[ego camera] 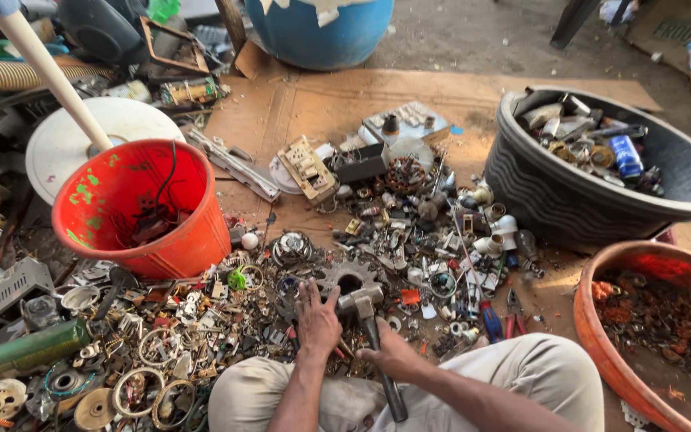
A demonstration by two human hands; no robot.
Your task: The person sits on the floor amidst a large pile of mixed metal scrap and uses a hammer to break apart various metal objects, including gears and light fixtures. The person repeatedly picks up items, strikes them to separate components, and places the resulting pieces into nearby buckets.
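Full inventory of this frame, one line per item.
hammer: 1, grey metal head, dark handle, centre bottom, head on the scrap
gear: 1, grey, just beyond the hammer head
scrap metal pile: many small parts, mixed, spread over the floor
bucket: 1, orange-red, left, wires inside
black tub: 1, right, holds metal parts
orange basin: 1, lower right, rusty bits inside
blue drum: 1, top centre
white disc: 1, behind the bucket
cardboard: brown sheet under the pile
left hand: pressing on the scrap beside the hammer head
right hand: gripping the hammer handle
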